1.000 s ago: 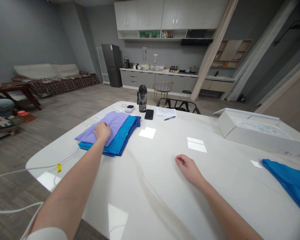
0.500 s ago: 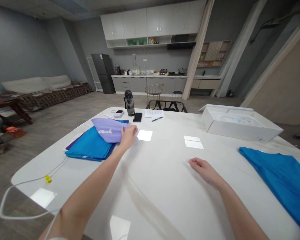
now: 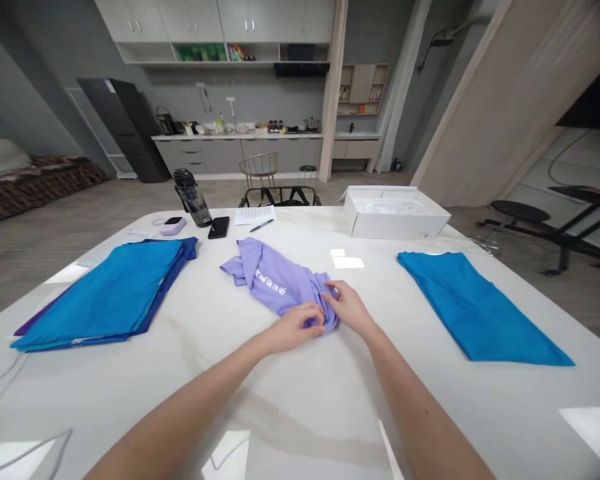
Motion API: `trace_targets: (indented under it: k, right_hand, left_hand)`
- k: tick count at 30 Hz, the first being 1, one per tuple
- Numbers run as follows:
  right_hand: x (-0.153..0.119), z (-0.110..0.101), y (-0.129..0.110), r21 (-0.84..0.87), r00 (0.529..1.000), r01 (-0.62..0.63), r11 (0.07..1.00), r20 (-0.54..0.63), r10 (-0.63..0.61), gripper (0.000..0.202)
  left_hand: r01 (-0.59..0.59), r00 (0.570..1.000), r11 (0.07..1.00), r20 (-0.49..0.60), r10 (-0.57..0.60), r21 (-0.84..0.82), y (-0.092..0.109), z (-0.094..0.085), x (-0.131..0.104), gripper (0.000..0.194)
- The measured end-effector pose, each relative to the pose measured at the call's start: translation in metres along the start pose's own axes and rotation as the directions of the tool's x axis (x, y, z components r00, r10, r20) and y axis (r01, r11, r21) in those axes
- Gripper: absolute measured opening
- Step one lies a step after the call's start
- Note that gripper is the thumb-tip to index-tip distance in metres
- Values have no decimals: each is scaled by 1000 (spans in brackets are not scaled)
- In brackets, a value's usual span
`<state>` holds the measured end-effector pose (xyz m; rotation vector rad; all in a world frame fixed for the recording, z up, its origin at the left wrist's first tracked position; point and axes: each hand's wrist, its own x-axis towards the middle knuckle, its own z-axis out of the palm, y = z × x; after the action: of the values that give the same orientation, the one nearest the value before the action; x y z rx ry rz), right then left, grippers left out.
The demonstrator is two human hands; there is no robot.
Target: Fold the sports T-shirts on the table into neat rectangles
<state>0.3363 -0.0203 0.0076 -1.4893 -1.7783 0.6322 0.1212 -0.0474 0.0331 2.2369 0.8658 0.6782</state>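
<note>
A lavender T-shirt (image 3: 285, 277) with white lettering lies bunched and crumpled in the middle of the white table (image 3: 180, 400). At its near right end my left hand (image 3: 297, 327) has curled fingers closed on the cloth. Just beside it, my right hand (image 3: 350, 308) grips the right edge of the same shirt between thumb and fingers. Some of the fabric is hidden behind the fingers. To the left lies a stack of folded blue garments (image 3: 115, 287), with purple cloth showing under its edge. A folded blue garment (image 3: 480, 310) lies flat on the right.
A white open box (image 3: 397, 223) stands at the back right. Along the far left edge are a dark bottle (image 3: 194, 200), a black phone (image 3: 219, 227), a small lilac device (image 3: 173, 226), a paper sheet (image 3: 253, 215) and a pen (image 3: 261, 225). A cable (image 3: 35, 443) crosses the front left.
The lavender shirt has come off the left stack to the table's middle. My right hand has joined my left at the shirt. The view has turned right.
</note>
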Motion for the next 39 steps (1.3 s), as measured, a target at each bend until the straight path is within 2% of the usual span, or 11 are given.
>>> trace_targets:
  k: [3,6,9,14,18,22,27,32,35,37,39]
  right_hand:
    - [-3,-1,-10,-124,986,134,983,112,-120,33]
    - [-7,-3,-23,-199,971,124,972,228,-77,32]
    - [-12,-4,-37,-283,946,73,956,324,24,24]
    - [-24,-6,-56,-364,862,40,930,484,153,8]
    - [-34,-5,-68,-273,608,-114,955,741,284,10]
    - [-43,-2,-90,-187,350,-145,972,909,227,14]
    - [-52,-1,-119,-130,100,-93,987,985,139,21]
    - [-57,-2,-127,33,-118,-212,977,991,-59,57]
    - [-53,-4,-120,98,-54,-358,929,991,-125,59]
    - [-48,-6,-114,177,126,-407,896,983,-137,53]
    - [-43,-8,-108,278,394,-376,884,911,-119,48]
  left_hand:
    - [140,968,986,-222,-117,92,-22,-15,12,24]
    - [555,772,771,-538,-338,312,-62,-35,25,39]
    - [755,646,550,-545,-534,356,-97,-45,38,63]
    - [672,740,553,-411,-532,493,-120,-36,63,73]
    - [602,796,597,-342,-499,530,-119,-30,84,75]
    - [565,820,617,-294,-491,547,-117,-29,97,75]
    - [545,835,633,-282,-473,550,-120,-28,101,71]
    - [501,865,700,-278,-416,509,-124,-28,99,65]
    - [496,862,734,-367,-350,464,-122,-38,92,58]
    - [586,770,699,-549,-324,410,-122,-49,83,54]
    - [676,664,658,-662,-347,333,-125,-62,71,51]
